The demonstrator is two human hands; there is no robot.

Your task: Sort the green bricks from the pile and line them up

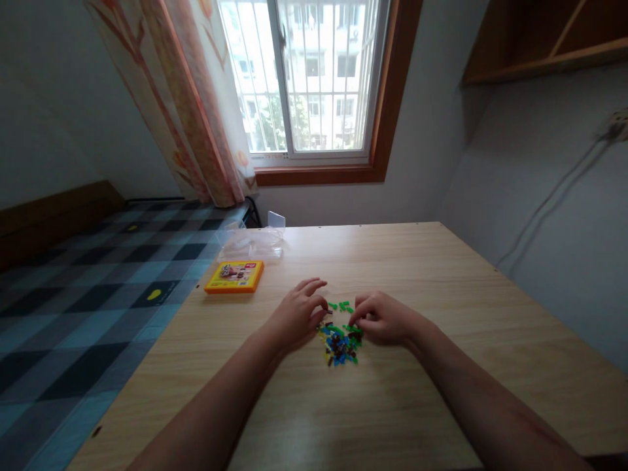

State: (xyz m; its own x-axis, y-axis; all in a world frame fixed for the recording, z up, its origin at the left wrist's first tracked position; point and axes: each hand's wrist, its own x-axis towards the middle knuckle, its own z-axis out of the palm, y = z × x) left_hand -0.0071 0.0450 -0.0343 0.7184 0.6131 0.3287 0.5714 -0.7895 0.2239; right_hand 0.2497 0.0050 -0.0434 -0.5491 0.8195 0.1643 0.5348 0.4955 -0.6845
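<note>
Small building bricks (340, 347) in blue, green, brown and yellow lie in a loose pile on the wooden table. Beyond the pile are a few separate green bricks (344, 306). My left hand (303, 313) is at the pile's left edge, its fingers apart and bent, with thumb and index finger close to a small dark brick (329, 312). On the opposite side my right hand (380, 318) is closed, fingertips pinched together and pointing down at the green and brown bricks. Whatever lies between those fingertips is too small to make out.
A yellow-orange box (234, 277) lies near the table's left edge. Behind it stands clear plastic packaging (252, 243). The wooden table (441, 392) meets a wall under the window, with a checked bed (93, 294) along its left side.
</note>
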